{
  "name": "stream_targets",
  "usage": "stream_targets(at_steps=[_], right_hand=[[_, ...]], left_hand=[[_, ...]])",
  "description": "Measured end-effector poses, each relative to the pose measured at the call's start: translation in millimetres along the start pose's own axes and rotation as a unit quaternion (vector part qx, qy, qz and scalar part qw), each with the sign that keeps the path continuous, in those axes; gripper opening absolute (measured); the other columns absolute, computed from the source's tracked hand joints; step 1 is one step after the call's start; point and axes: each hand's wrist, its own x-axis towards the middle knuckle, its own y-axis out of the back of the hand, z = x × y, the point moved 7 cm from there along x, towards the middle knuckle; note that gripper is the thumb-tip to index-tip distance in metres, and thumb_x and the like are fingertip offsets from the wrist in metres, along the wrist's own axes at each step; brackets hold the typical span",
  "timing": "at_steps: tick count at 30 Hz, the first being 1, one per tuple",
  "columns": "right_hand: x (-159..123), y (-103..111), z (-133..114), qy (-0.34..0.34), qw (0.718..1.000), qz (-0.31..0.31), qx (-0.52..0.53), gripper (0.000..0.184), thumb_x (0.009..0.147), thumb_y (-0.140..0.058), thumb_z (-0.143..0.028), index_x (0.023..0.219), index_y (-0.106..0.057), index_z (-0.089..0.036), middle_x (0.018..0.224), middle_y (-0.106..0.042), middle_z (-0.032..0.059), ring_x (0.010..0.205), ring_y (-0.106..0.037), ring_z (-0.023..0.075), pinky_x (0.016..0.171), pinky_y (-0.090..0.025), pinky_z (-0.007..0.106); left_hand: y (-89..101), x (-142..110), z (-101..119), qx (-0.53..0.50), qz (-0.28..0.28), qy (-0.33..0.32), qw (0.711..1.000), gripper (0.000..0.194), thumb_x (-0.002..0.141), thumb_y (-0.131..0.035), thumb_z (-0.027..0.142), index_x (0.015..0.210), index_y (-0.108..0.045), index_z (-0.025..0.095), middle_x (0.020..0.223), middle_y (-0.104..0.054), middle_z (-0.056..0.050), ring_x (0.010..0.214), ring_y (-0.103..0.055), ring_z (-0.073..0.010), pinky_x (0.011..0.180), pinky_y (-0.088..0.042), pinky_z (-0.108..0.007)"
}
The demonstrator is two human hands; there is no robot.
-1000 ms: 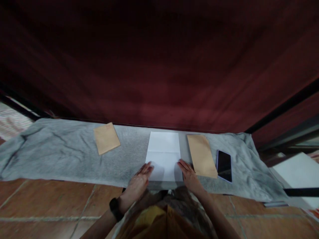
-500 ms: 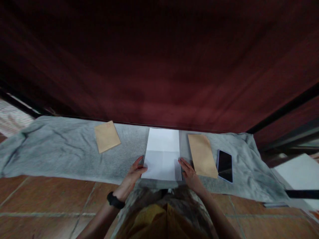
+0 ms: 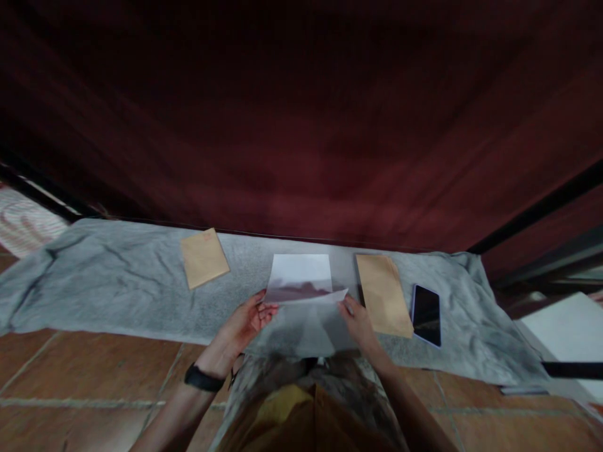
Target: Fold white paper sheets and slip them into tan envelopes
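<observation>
A white sheet of paper [image 3: 301, 274] lies on a grey cloth [image 3: 108, 289], its near half lifted off the cloth and bending toward the far half. My left hand [image 3: 242, 325] pinches the raised near-left corner. My right hand [image 3: 358, 320] pinches the raised near-right corner. A black band sits on my left wrist. A long tan envelope [image 3: 384, 294] lies just right of my right hand.
A smaller tan envelope [image 3: 204, 257] lies on the cloth to the left. A dark phone [image 3: 426, 306] rests right of the long envelope. A dark red curtain [image 3: 301, 125] hangs behind the cloth. Brown floor tiles [image 3: 85, 383] lie in front, a white board [image 3: 570, 336] at the right.
Both hands went from resting flat beside the sheet's near edge to gripping its near corners. They have raised the near half of the sheet off the cloth and carried it away from me.
</observation>
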Motion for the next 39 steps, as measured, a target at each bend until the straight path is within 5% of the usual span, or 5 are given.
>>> stream_targets(at_steps=[8,19,26,30,39], right_hand=[[54.1,-19.5,-0.8,-0.042,0.998,0.036,-0.034,0.033,0.096,-0.043,-0.042,0.102,-0.068,-0.021,0.09,-0.076,0.0048,0.079,-0.07,0.0198,0.071,-0.054,0.028],[34.8,-19.4,14.9,-0.048,0.99,0.03,-0.127,0.026,0.097,-0.047,-0.034,0.106,-0.068,-0.023,0.088,-0.076,0.0067,0.077,-0.071,0.0228,0.071,-0.052,0.03],[18.0,-20.6,0.8,0.034,0.968,0.074,-0.239,0.046,0.101,-0.041,-0.029,0.142,-0.053,-0.012,0.123,-0.069,0.0211,0.112,-0.064,0.0326,0.1,-0.049,0.048],[31.2,-53.3,-25.4,0.119,0.98,0.023,-0.156,0.048,0.107,-0.03,-0.033,0.147,-0.052,-0.019,0.142,-0.061,0.0126,0.131,-0.055,0.0236,0.111,-0.045,0.043],[48.0,-79.4,-20.7,0.134,0.945,-0.083,-0.287,0.05,0.109,-0.028,-0.035,0.153,-0.046,-0.019,0.164,-0.038,0.0092,0.151,-0.034,0.027,0.124,-0.024,0.05]], left_hand=[[-5.5,39.3,16.9,0.255,0.104,-0.243,0.93,0.047,0.074,-0.072,0.03,0.118,-0.065,0.016,0.104,-0.075,-0.007,0.093,-0.069,-0.0217,0.083,-0.053,-0.032],[-6.1,55.4,-1.1,0.38,0.089,-0.226,0.892,0.054,0.076,-0.071,0.029,0.127,-0.062,0.015,0.064,-0.065,0.003,0.062,-0.065,-0.0209,0.062,-0.046,-0.029],[-42.8,28.0,-3.6,0.64,0.138,-0.336,0.677,0.05,0.094,-0.049,0.021,0.143,-0.053,0.016,0.125,-0.068,-0.015,0.119,-0.063,-0.0298,0.101,-0.047,-0.044],[-96.7,24.5,-32.5,0.695,0.016,-0.428,0.577,0.052,0.102,-0.039,0.028,0.152,-0.043,0.016,0.159,-0.044,-0.014,0.151,-0.034,-0.0294,0.12,-0.032,-0.049],[-113.7,40.2,-70.3,0.738,-0.076,-0.428,0.516,0.057,0.105,-0.037,0.034,0.154,-0.038,0.005,0.164,-0.034,-0.02,0.156,-0.024,-0.0282,0.127,-0.017,-0.051]])
